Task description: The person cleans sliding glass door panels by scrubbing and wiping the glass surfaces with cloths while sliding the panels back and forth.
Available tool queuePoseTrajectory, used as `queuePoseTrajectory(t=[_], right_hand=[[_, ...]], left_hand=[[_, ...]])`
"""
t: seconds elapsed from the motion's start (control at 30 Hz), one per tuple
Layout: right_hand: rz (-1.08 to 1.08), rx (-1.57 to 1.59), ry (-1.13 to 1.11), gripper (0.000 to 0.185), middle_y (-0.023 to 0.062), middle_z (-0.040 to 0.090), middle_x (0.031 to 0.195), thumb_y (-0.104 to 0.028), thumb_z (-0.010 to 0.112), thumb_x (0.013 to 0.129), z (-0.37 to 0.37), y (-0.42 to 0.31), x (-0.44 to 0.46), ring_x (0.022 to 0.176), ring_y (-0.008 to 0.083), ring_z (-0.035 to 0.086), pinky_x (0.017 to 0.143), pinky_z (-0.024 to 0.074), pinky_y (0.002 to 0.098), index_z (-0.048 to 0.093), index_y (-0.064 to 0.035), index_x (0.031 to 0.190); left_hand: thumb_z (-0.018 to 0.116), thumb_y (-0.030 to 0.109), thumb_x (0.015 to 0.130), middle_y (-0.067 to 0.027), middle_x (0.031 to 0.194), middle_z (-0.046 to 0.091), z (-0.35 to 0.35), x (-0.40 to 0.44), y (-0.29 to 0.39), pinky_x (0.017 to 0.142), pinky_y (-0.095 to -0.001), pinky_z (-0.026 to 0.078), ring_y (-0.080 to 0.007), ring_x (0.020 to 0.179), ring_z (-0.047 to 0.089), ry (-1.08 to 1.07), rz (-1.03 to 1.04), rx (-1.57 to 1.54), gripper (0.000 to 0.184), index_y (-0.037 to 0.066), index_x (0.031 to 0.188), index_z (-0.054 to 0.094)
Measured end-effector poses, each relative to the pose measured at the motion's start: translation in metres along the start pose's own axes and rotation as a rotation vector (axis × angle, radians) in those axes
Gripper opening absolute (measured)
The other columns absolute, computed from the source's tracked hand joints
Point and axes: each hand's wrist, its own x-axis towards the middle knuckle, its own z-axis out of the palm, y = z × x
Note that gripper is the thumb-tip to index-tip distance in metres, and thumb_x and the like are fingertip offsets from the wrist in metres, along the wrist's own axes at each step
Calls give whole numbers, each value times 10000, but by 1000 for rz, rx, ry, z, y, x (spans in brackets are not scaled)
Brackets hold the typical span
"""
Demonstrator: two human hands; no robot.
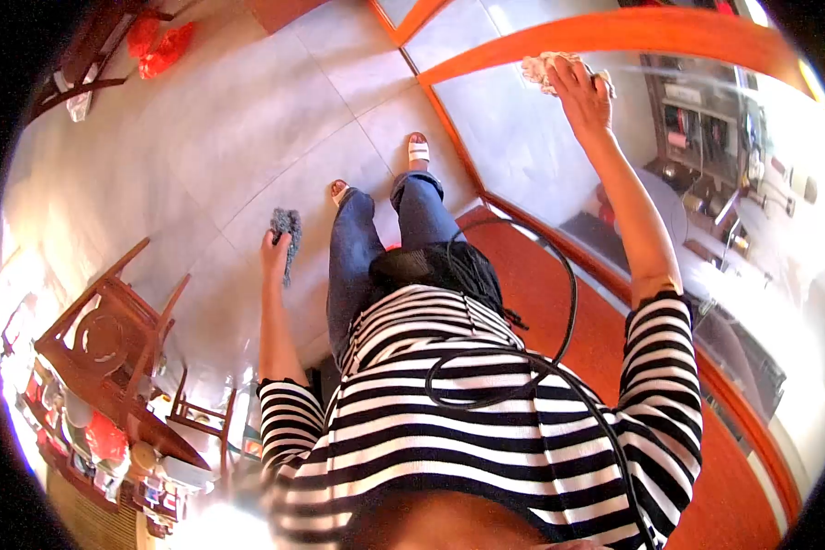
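My right hand [581, 92] is raised and closed around a crumpled beige cloth [543, 70], pressed to or very near a glass panel [513, 119] just below its curved orange wooden rail [614, 35]. Down at my left side, my left hand [273, 253] grips a dark grey rag [287, 229], which hangs partly below the fingers. Whether the right-hand cloth actually touches the glass cannot be made out for certain.
A brown wooden chair [110, 335] stands at the lower left beside a cluttered table [170, 440]. Red plastic bags [165, 50] lie at the upper left. A black cable [573, 302] loops over my striped top. Shelves [697, 119] show in the glass.
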Motion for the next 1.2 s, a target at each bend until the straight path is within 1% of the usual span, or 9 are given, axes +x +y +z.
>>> queuePoseTrajectory(t=[0.1,0.17,0.3,0.5,0.73,0.87,0.9,1.07,1.2], right_hand=[[-2,-4,-98,402,-101,462,1259,-184,520,813,11,-12,-48,1179,156,408,849,369,405,535,-270,1205],[-19,-58,31,392,-59,437,1218,-241,570,771,26,-25,-107,1178,179,376,854,348,423,529,-250,1161],[-175,-66,-249,433,-33,403,1233,-257,599,747,35,-49,-241,1197,188,353,900,323,446,520,-256,1173],[277,-65,-301,382,-60,479,1217,-214,566,795,-13,-34,-329,1127,194,420,865,292,418,553,-250,1175],[1018,-81,41,534,30,530,1173,-144,663,754,-174,96,-263,1092,253,452,889,307,447,521,-170,1268],[1104,-117,602,706,151,470,1228,-93,703,654,-251,190,-231,1118,328,367,926,287,474,457,-86,1315],[1155,33,681,701,133,459,1242,-120,708,641,-250,198,-229,1138,321,325,944,252,473,460,-53,1293],[1026,-222,244,644,58,485,1145,-226,734,662,-233,123,-209,988,249,444,852,303,439,500,-223,1262],[667,-294,88,440,-41,448,1159,-291,607,796,-157,23,-187,975,178,445,791,278,413,511,-338,1223]], left_hand=[[627,245,790,-20,777,563,-1,-2,11,626,-300,421,-113,705,494,-66,25,-68,261,19,898,555],[619,248,808,-17,788,560,6,3,11,628,-291,419,-109,705,484,-125,66,-156,251,30,916,557],[617,270,768,-61,809,584,12,-11,38,655,-326,444,-152,729,522,-158,33,-18,316,15,947,565],[637,273,761,-108,819,608,9,-3,9,657,-346,452,-187,702,533,-188,120,37,357,-27,937,559],[631,244,781,-51,780,602,8,28,12,619,-307,448,-132,679,534,-252,121,44,280,-6,898,580],[626,243,779,-61,801,620,13,25,59,627,-313,451,-146,687,550,-340,190,-72,267,3,886,578],[626,247,777,-67,807,624,18,25,68,635,-319,454,-153,696,557,-338,199,-62,271,7,892,579],[629,276,763,-81,827,636,21,29,70,678,-338,464,-186,737,582,-208,345,34,300,25,920,583],[625,290,764,-102,828,634,15,14,77,722,-352,458,-212,779,586,-212,335,35,304,31,914,577]])
